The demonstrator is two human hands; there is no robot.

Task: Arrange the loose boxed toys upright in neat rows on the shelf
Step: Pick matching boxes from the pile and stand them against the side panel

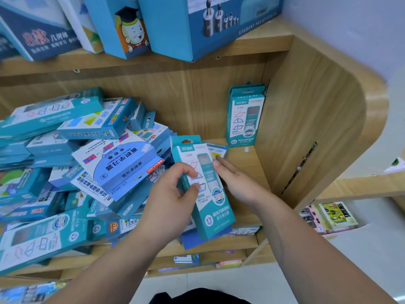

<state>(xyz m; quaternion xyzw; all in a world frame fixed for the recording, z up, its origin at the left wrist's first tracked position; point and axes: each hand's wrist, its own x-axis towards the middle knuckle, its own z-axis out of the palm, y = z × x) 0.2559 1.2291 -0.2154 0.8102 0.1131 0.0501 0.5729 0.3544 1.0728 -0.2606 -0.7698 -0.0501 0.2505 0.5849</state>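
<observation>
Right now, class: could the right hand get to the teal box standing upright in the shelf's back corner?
Probably yes: bare shelf board lies between the right hand and the upright teal box, with nothing blocking.

- Two hands seen: left hand (173,194), right hand (236,181)
- One teal box (210,207) held between them
- One matching teal box (244,117) stood upright in the shelf corner
- Loose pile of boxes (76,163): too many and too overlapped to be counted
- Four larger boxes (197,25) counted on the upper shelf
</observation>
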